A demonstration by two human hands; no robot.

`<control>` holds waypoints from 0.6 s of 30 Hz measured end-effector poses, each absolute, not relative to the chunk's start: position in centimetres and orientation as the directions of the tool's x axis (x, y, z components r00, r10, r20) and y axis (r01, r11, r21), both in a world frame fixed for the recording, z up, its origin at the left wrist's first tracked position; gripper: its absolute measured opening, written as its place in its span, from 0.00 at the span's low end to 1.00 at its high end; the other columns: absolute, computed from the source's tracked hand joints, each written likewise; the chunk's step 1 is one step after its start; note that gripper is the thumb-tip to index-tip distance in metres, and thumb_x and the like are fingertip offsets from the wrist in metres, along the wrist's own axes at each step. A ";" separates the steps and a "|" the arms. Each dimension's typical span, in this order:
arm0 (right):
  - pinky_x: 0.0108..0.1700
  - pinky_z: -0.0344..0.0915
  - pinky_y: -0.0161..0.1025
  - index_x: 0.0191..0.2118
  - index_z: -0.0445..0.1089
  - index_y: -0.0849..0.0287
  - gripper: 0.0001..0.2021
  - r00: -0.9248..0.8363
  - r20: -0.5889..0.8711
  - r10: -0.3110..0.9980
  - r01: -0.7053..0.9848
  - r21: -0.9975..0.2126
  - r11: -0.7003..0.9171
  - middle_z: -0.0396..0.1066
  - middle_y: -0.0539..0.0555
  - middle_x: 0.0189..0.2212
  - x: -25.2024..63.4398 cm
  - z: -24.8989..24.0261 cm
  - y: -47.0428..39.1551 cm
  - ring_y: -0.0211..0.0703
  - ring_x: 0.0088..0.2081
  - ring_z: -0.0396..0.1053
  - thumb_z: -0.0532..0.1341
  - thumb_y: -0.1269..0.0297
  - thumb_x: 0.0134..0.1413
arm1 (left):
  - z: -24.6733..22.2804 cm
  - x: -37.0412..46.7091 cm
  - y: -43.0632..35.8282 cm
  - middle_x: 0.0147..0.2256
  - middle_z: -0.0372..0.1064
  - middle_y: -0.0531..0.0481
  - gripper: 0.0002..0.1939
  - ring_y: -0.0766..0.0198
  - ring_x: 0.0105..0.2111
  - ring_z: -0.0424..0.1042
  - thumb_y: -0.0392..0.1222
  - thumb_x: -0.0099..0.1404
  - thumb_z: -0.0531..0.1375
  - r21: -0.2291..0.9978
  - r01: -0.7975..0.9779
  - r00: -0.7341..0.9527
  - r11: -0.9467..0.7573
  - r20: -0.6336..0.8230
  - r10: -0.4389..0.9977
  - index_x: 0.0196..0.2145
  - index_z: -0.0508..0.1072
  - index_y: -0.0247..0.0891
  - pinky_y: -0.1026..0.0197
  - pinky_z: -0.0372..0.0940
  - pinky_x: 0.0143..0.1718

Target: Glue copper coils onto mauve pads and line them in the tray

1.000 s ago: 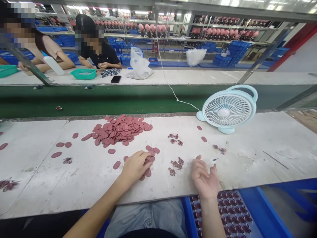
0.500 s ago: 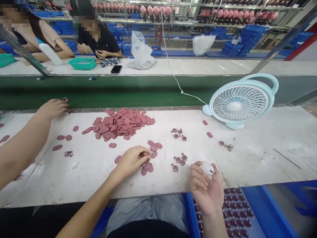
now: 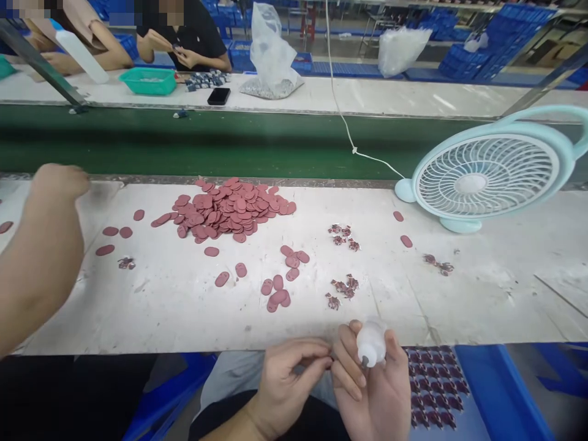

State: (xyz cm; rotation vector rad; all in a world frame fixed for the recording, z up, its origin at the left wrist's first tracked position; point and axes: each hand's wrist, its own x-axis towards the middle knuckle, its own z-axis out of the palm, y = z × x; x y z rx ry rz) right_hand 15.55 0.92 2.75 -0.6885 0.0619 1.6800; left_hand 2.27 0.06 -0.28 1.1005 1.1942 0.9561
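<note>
My right hand (image 3: 367, 386) is wrapped round a small white squeeze bottle (image 3: 371, 343), its dark tip tilted down toward my left hand. Just beside it, my left hand (image 3: 294, 380) pinches a dark red oval piece, of which only a sliver shows between thumb and fingertips. Both hands are at the near edge of the table. Beyond them lie several loose red oval pieces (image 3: 278, 298) and a large pile of the same ovals (image 3: 225, 208). Small dark red and white parts (image 3: 344, 286) sit in little groups to the right.
A light blue fan (image 3: 487, 174) stands at the right, its white cord running up. Below the table edge, a blue bin (image 3: 500, 386) holds rows of dark red parts (image 3: 436, 386). A co-worker's arm (image 3: 46, 245) reaches in from the left; two people sit opposite.
My left hand has drawn back from the loose ovals to the table edge beside my right hand. The bottle's tip has turned downward. The co-worker's hand has moved left, and the view has tilted down.
</note>
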 end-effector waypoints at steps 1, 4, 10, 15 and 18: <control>0.15 0.52 0.23 0.39 0.70 0.59 0.20 -0.029 -0.490 0.871 -0.907 -0.354 -0.229 0.49 0.43 0.24 15.5 2.7 1.0 0.29 0.19 0.41 0.54 0.46 0.64 | -0.4 2.5 -0.3 0.41 0.82 0.44 0.07 0.54 0.41 0.79 0.43 0.65 0.64 0.977 0.001 0.118 0.215 -0.214 0.970 0.37 0.83 0.44 0.57 0.73 0.45; 0.18 0.58 0.25 0.39 0.70 0.57 0.19 0.066 -0.521 0.851 -0.883 -0.428 -0.193 0.50 0.43 0.25 15.6 2.7 1.2 0.30 0.20 0.45 0.55 0.45 0.62 | -0.4 2.9 -1.1 0.45 0.81 0.43 0.11 0.52 0.44 0.79 0.45 0.67 0.62 0.959 -0.069 0.128 0.274 -0.264 0.956 0.44 0.83 0.45 0.54 0.73 0.47; 0.19 0.59 0.26 0.38 0.71 0.57 0.19 0.112 -0.529 0.841 -0.861 -0.474 -0.183 0.51 0.44 0.25 15.8 3.0 1.3 0.30 0.21 0.45 0.56 0.45 0.61 | 0.1 3.1 -1.4 0.48 0.79 0.41 0.11 0.50 0.47 0.78 0.43 0.64 0.65 0.773 -0.382 0.289 0.506 -0.420 0.860 0.43 0.83 0.40 0.54 0.72 0.47; 0.18 0.53 0.27 0.36 0.73 0.55 0.20 0.182 -0.509 0.841 -0.787 -0.588 -0.186 0.49 0.44 0.24 15.3 3.6 1.2 0.32 0.21 0.41 0.53 0.44 0.61 | 0.6 3.2 -0.8 0.49 0.78 0.39 0.05 0.48 0.48 0.77 0.39 0.62 0.67 0.723 -0.496 0.334 0.482 -0.354 0.874 0.34 0.85 0.37 0.51 0.69 0.52; 0.17 0.47 0.29 0.33 0.74 0.50 0.24 0.268 -0.467 0.842 -0.677 -0.714 -0.181 0.45 0.46 0.23 14.8 3.7 1.3 0.34 0.21 0.38 0.45 0.46 0.65 | 1.0 3.4 -0.9 0.52 0.77 0.39 0.06 0.48 0.49 0.76 0.38 0.62 0.67 0.755 -0.459 0.340 0.469 -0.338 0.877 0.37 0.85 0.38 0.50 0.69 0.53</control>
